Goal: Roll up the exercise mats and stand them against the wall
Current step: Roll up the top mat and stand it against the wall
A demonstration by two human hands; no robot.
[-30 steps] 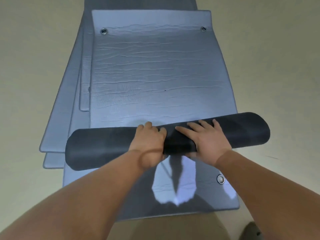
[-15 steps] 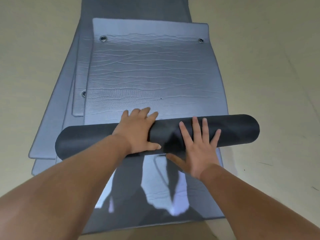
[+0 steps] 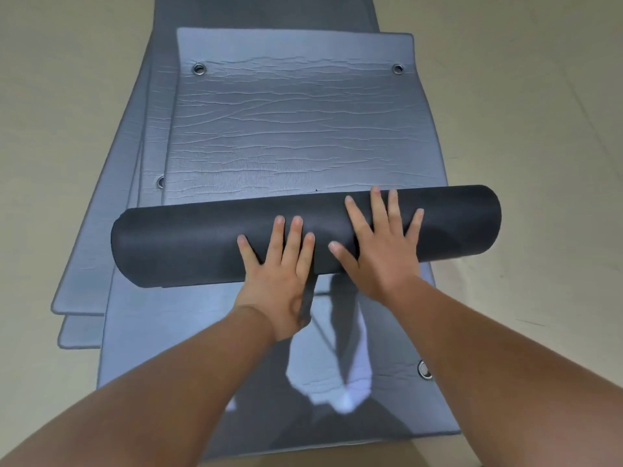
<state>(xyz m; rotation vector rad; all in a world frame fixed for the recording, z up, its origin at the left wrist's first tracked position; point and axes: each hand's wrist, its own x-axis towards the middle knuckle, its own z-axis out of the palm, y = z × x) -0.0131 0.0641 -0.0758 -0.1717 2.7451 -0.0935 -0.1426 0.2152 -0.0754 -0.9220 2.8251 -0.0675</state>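
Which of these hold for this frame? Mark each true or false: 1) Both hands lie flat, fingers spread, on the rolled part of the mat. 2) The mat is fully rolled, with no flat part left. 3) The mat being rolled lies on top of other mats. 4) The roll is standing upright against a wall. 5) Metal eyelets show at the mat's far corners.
1) True: the left hand and right hand press open-palmed on the dark roll.
2) False: a long flat stretch of the top mat remains beyond the roll.
3) True: other mats lie beneath it.
4) False: it lies on its side; no wall is in view.
5) True: one eyelet is at the far left corner, another at the far right.
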